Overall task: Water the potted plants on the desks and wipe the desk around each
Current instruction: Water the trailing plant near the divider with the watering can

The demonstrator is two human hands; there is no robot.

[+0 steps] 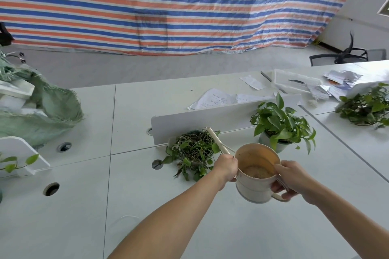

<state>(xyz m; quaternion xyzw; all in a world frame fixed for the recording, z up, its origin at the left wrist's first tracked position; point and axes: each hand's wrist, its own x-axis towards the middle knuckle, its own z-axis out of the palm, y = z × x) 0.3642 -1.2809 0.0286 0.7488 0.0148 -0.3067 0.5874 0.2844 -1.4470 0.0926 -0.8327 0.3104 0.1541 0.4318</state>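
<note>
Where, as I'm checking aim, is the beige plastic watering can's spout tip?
Head view, centre: the watering can's spout tip sits over the wilted trailing plant, by the white desk divider, left of the leafy green potted plant.

White desk (147, 206) bears wilted plant (193, 153), leafy plant (281, 126), papers (212, 99), tray (294, 81).
</note>
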